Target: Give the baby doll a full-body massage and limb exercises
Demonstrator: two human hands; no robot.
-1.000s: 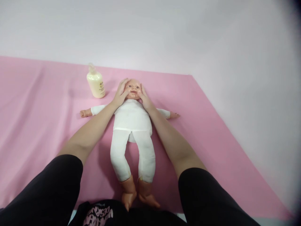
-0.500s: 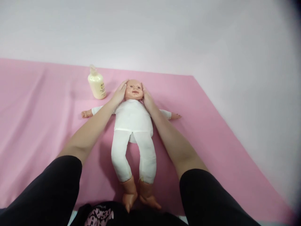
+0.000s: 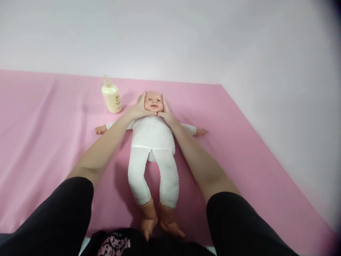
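Note:
A baby doll (image 3: 153,133) in a white top and white leggings lies on its back, arms spread, feet pointing toward me. My left hand (image 3: 140,107) cups the side of the doll's head at the left, fingers along the cheek and thumb stretched under the chin. On the other side my right hand (image 3: 165,111) holds the head the same way, its thumb near the left one below the chin. The face shows between my palms. Some fingers are hidden behind the head.
A pump bottle (image 3: 112,99) of pale yellow liquid stands left of the doll's head. Beneath everything is a pink sheet (image 3: 231,142) with wrinkles at the left. A white surface (image 3: 170,39) lies beyond its edge.
Both thumbs have moved from the sides of the doll's face down and inward to below its chin. My fingers stay along the sides of the head. The view has shifted slightly.

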